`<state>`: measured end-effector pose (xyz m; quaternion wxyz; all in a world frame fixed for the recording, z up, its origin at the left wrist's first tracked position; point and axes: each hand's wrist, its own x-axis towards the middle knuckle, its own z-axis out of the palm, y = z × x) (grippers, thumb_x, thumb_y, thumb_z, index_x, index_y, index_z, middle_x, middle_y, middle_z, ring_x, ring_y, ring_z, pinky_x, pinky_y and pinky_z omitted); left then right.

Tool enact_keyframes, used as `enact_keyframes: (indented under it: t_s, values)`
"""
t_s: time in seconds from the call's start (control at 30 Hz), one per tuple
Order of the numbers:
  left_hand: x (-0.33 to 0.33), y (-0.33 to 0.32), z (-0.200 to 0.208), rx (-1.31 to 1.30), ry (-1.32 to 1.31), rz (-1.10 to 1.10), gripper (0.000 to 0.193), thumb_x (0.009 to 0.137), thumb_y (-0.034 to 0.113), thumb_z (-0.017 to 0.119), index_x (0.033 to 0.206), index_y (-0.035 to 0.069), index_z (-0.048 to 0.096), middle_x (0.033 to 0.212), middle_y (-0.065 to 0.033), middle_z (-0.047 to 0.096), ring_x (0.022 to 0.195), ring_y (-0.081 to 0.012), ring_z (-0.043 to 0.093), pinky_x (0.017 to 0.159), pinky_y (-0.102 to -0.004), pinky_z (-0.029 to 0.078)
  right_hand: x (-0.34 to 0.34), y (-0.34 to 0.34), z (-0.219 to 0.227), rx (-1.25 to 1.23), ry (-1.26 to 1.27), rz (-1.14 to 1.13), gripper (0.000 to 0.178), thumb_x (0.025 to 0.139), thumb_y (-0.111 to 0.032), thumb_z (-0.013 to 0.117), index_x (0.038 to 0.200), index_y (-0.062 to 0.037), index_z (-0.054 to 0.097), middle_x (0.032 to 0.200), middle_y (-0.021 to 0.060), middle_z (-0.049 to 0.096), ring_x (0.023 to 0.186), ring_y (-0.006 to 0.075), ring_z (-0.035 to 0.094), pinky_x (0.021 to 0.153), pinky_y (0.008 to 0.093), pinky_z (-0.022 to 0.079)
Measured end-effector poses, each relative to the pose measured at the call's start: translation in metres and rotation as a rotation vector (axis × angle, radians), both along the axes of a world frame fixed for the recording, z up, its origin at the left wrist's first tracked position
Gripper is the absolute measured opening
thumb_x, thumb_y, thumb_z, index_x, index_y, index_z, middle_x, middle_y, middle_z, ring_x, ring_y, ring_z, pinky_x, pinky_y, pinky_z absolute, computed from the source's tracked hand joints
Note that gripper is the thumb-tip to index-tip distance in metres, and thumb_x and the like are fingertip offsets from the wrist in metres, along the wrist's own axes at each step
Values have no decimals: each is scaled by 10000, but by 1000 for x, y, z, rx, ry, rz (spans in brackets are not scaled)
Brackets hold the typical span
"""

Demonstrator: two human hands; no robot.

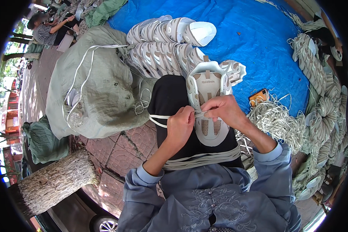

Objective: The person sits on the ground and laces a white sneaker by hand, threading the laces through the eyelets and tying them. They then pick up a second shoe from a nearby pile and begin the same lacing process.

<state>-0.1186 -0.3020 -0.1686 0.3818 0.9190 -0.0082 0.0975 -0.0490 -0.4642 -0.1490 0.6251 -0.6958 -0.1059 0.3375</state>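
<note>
A beige and white shoe upper (213, 133) without a sole lies across my thigh, toe toward me. My left hand (180, 125) is closed in a fist on a white shoelace (159, 116), whose end sticks out to the left over my black trouser leg. My right hand (223, 111) pinches the same lace at the lowest eyelets, by the base of the tongue. Where the lace passes between my fingertips is partly hidden. More flat laces (205, 159) lie in a bundle across my lap.
Rows of stacked shoe uppers (154, 58) lie beyond my knees, beside a blue tarp (255, 46). A large woven sack (100, 89) stands left, near a tree trunk (58, 181). Right are a lace heap (278, 121), an orange-cased phone (258, 97) and more uppers (315, 73). A person (46, 33) sits far left.
</note>
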Motion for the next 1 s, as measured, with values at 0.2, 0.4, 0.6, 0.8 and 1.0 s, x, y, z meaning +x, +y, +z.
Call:
enact_keyframes:
  t_s: [0.2, 0.4, 0.6, 0.8, 1.0]
  values:
    - [-9, -6, -6, 320, -198, -83, 124, 691, -36, 574, 790, 27, 534, 634, -94, 538, 522, -242, 560, 428, -308, 434, 8, 1, 1, 36, 241, 45, 122, 670, -17, 639, 783, 26, 649, 678, 65, 614, 468, 75, 517, 397, 183, 353]
    - [-6, -14, -21, 212, -257, 43, 228, 664, -30, 582, 880, 26, 535, 671, -70, 545, 509, -214, 547, 436, -305, 438, 16, -3, -5, 39, 299, 87, 141, 687, -38, 652, 811, 29, 646, 688, 63, 615, 468, 67, 516, 380, 174, 329]
    - [11, 3, 8, 729, -303, -355, 373, 629, 87, 589, 996, 32, 544, 641, -19, 490, 531, -135, 474, 419, -244, 409, 5, -5, -15, 117, 67, -71, 69, 723, -45, 632, 773, -1, 650, 620, 38, 590, 496, 66, 532, 426, 187, 358]
    - [44, 9, 35, 896, -135, -689, 189, 663, 107, 573, 843, 47, 567, 593, -37, 522, 523, -167, 543, 441, -274, 424, 11, -9, -13, 43, 5, -121, 44, 729, -33, 626, 744, 4, 645, 619, 35, 593, 504, 68, 536, 469, 200, 399]
    - [79, 23, 50, 637, 443, -964, 189, 698, 150, 633, 811, 21, 554, 590, -156, 567, 576, -335, 580, 523, -412, 457, 7, -7, -20, 23, -226, -69, 41, 725, -36, 631, 747, -5, 646, 611, 40, 594, 482, 67, 534, 443, 202, 403]
